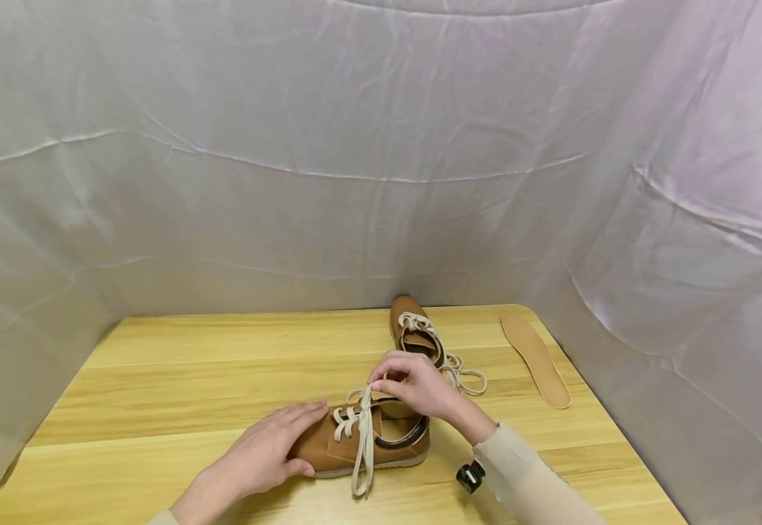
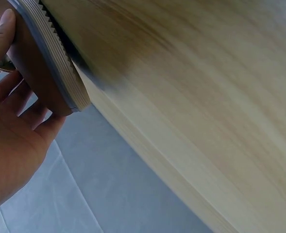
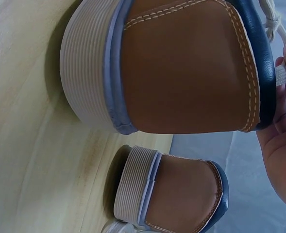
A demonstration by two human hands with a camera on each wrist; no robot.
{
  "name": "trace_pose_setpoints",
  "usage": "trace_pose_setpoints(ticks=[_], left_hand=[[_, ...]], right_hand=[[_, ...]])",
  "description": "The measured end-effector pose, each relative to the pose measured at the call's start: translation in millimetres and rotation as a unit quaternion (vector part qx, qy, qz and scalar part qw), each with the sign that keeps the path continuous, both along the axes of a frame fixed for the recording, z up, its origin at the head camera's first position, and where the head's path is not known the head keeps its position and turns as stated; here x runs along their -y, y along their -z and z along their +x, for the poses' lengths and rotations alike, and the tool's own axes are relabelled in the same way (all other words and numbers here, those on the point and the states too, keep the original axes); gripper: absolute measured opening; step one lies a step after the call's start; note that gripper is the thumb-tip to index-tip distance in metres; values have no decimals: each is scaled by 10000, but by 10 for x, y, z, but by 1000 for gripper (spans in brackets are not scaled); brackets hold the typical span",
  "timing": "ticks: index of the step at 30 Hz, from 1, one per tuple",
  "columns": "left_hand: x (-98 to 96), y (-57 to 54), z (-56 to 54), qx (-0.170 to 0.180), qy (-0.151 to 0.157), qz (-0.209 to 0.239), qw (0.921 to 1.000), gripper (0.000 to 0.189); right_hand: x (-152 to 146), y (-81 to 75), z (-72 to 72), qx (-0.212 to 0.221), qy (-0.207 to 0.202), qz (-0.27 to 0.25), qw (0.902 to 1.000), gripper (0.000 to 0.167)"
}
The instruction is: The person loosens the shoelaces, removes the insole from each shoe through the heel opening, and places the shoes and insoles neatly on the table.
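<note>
A brown leather shoe [image 1: 321, 446] with a pale sole lies at the table's front, toe to the left. My left hand [image 1: 256, 453] holds its toe, the thumb on the near side and the fingers over the far side. In the left wrist view the fingers [image 2: 33, 114] curl round the toe end. Above the shoe's tongue, my right hand [image 1: 420, 386] pinches the cream shoelace [image 1: 365, 445] between thumb and fingertips. A loop of this lace hangs down the shoe's near side. The right wrist view shows the heel [image 3: 191, 73] close up.
A second brown shoe [image 1: 403, 310] stands farther back, its loose lace [image 1: 475, 383] trailing on the wooden table [image 1: 210, 364]. To the right lies a tan insole [image 1: 535, 359]. Grey fabric [image 1: 289, 226] encloses the table's back and sides.
</note>
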State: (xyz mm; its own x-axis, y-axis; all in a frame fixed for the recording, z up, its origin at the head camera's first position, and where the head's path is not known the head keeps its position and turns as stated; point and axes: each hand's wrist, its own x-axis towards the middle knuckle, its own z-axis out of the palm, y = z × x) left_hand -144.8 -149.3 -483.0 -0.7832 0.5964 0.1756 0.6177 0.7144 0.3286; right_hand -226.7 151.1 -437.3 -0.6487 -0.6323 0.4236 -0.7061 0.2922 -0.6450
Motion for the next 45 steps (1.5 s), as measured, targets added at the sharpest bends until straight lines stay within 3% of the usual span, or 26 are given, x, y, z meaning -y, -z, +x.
trace_pose_setpoints(ticks=[11,32,45], left_hand=[[6,-10,-1,1,7,4,10000,90],[-5,-5,-19,-9,-10,-16,10000,91],[-6,-4,-22,11,-32,-36,10000,91]], right_hand=[[11,-2,-24,-240,154,-248,9993,7],[-12,-69,-40,-108,760,-315,9965,6],[-41,-85,-97,-224,990,-832,9913,8]])
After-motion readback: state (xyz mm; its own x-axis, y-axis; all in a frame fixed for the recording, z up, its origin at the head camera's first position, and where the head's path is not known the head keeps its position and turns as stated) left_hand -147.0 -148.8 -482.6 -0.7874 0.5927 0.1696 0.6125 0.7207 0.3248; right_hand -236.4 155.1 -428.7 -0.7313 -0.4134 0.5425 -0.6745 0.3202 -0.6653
